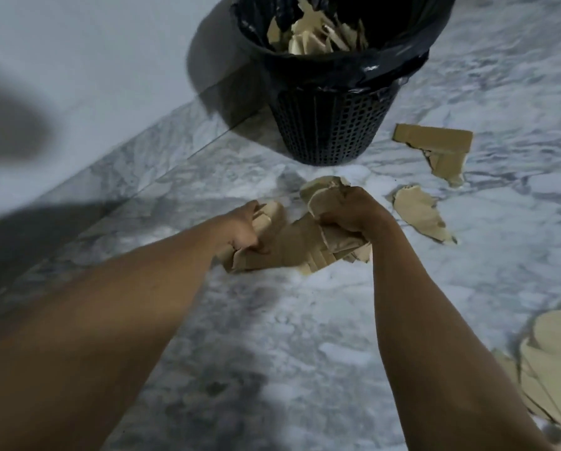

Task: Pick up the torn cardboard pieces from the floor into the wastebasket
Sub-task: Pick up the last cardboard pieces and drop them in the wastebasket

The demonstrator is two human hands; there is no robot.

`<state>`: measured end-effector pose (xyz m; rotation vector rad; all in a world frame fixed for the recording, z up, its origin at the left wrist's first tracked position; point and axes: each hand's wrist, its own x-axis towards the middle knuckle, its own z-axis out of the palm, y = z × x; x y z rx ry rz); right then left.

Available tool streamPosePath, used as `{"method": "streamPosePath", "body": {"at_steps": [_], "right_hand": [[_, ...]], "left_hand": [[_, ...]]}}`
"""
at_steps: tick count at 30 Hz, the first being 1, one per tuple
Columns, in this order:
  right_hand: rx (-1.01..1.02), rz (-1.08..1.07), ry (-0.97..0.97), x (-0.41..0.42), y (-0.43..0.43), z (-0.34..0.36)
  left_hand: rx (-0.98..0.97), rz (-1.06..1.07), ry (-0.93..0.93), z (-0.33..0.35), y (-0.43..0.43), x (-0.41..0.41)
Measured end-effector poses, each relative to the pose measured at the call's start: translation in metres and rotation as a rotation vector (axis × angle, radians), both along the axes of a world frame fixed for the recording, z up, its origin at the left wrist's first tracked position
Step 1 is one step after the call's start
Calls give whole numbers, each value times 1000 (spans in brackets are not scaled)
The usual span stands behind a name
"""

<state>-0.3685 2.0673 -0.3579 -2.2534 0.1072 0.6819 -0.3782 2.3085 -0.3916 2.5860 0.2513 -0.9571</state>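
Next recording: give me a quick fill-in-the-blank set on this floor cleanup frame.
1. The left hand and right hand both grip a bundle of torn ____.
2. The wastebasket has a ____ bag liner.
3. The loose pieces on the floor lie on the bundle's ____ side.
Missing words: cardboard; black; right.

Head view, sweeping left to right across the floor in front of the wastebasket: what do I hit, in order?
In order: left hand → right hand, both gripping the cardboard bundle → pointed torn piece lying loose → cardboard pile at the right edge.
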Motion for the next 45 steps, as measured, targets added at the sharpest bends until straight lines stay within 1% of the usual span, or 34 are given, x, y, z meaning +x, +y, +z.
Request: {"method": "streamPosePath", "body": {"at_steps": [2,5,7,10,13,15,18,19,21,24,26,27,29,31,32,33,34,36,37,38,40,42,44,45], "right_hand": [[31,-54,-1,9,-36,3],[60,-165,-6,25,-89,8],[21,-233,23,33,-114,3],[-6,-360,92,30,-126,-7],[-81,-395,129,25,-121,-26],[-136,-409,113,29,-115,-34],[-215,-408,122,34,-108,-36],[-241,-405,107,34,-106,-37],[-239,-403,38,33,-104,-37],[-129,-419,2,37,-108,-41],[5,-481,13,41,-126,-47],[97,-566,32,47,-143,-62],[225,-771,35,58,-176,-82],[370,-941,20,73,-199,-84],[396,-991,41,77,-196,-65],[382,-1045,41,84,-186,-42],[383,-1052,31,94,-179,-30],[334,-978,20,118,-162,-23],[259,-954,12,128,-153,-23],[169,-948,1,134,-143,-23],[80,-962,-6,142,-131,-25],[72,-983,-1,141,-122,-30],[82,-1048,21,129,-115,-30],[85,-1071,30,119,-117,-31]], "left_hand": [[10,31,14,-6,-8,1],[-14,107,-19,-12,-10,-1],[43,128,-7,-9,-14,-2],[159,125,14,-2,-23,-4],[228,70,8,-1,-27,0],[219,13,-1,-5,-25,4],[148,-81,-104,-7,-24,4],[108,-120,-142,-5,-26,3],[56,-223,-153,-2,-33,4],[-41,-339,-162,2,-53,17],[-120,-369,-257,0,-79,31],[-146,-375,-308,-4,-96,39],[-135,-326,-323,-14,-125,51],[-90,-279,-239,-28,-142,62],[-71,-267,-181,-34,-146,69],[-63,-258,-143,-38,-148,75],[-55,-257,-129,-41,-148,79],[-31,-343,-159,-44,-149,84],[-35,-391,-166,-42,-149,82],[-56,-390,-161,-42,-150,81],[-91,-327,-154,-45,-149,83],[-91,-326,-151,-48,-148,85],[-92,-312,-132,-50,-148,85],[-83,-355,-144,-51,-148,85]]}}
